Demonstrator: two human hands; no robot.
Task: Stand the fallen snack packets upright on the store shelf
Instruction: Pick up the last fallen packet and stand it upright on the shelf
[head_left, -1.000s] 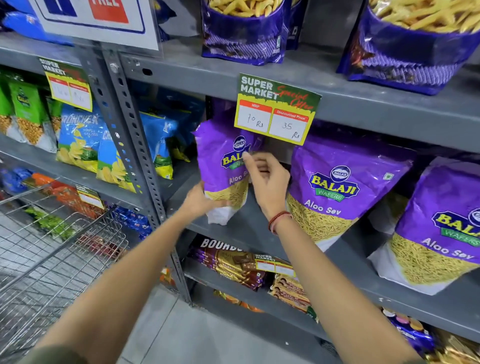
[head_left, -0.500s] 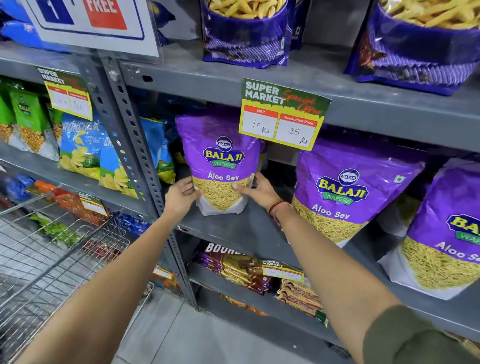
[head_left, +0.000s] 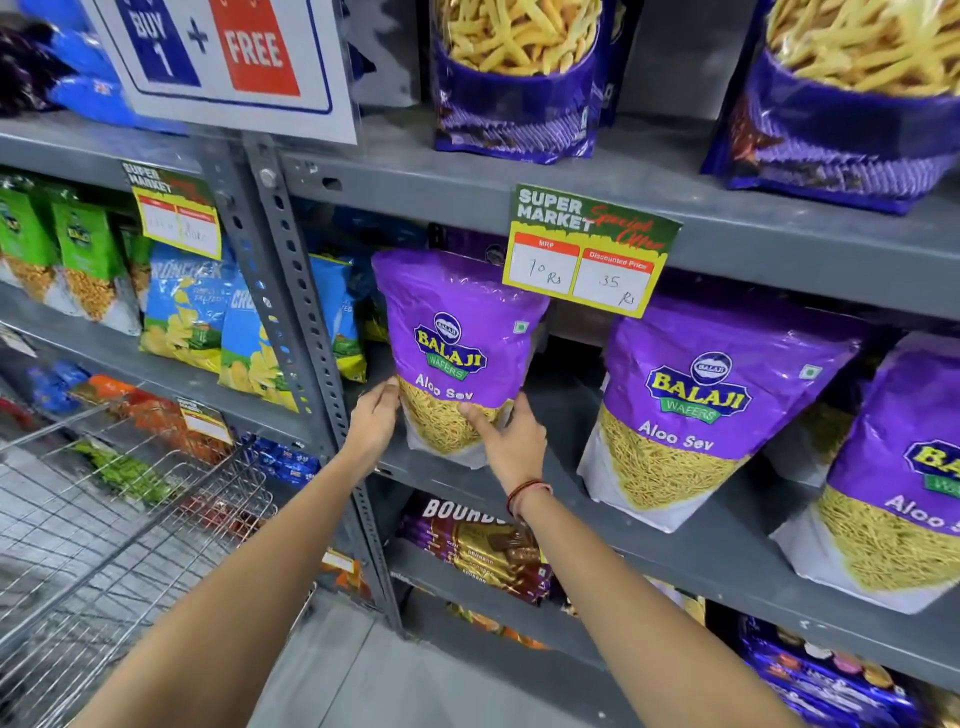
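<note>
A purple Aloo Sev packet (head_left: 457, 332) stands upright at the left end of the grey middle shelf (head_left: 561, 431), label facing me. My left hand (head_left: 371, 421) grips its lower left edge and my right hand (head_left: 511, 441) presses its lower right corner, thumb across the front. Two more purple Aloo Sev packets stand to the right: one (head_left: 696, 410) leaning back slightly, and one (head_left: 904, 478) cut off by the frame's right edge.
A price tag (head_left: 589, 249) hangs from the upper shelf, overlapping the held packet's top right. A perforated steel upright (head_left: 291, 291) stands just left. Blue chip packets (head_left: 197, 312) and green packets (head_left: 78, 249) fill the left bay. A wire trolley (head_left: 104, 530) sits lower left. Biscuit packs (head_left: 483, 551) lie below.
The packet went from tilted and turned sideways to upright and facing front. My right hand dropped from its upper part to its lower right corner; my left hand stays at the lower left.
</note>
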